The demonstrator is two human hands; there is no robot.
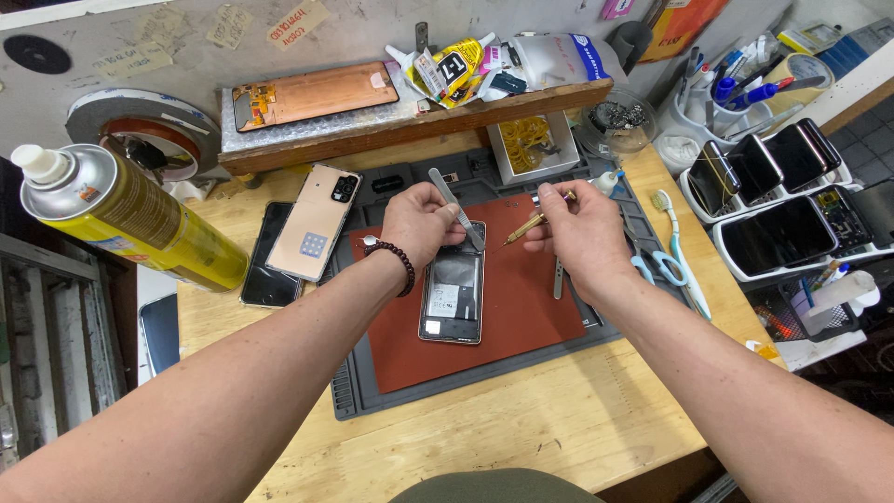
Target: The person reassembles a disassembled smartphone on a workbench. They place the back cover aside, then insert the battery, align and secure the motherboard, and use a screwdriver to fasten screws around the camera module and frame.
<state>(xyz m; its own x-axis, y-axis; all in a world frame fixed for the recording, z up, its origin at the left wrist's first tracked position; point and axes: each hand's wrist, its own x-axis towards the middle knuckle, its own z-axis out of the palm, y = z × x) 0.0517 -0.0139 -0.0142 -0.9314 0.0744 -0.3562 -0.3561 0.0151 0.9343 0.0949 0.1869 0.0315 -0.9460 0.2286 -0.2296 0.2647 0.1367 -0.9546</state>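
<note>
An opened phone (453, 298) with its back removed lies on a red mat (521, 317) in the middle of the bench. My left hand (419, 222) grips metal tweezers (456, 207), their tips pointing down at the phone's top edge. A dark bead bracelet (399, 261) sits on that wrist. My right hand (577, 233) holds a small brass-coloured screwdriver (533, 222), its tip aimed left toward the phone's upper right corner.
A pale pink phone back cover (315, 222) rests on a dark phone at left. A yellow spray can (112, 210) lies far left. Blue scissors (663, 265) and a toothbrush (675, 237) sit right of the mat. White trays of phones (792, 200) stand at right. A wooden shelf (419, 126) crosses behind.
</note>
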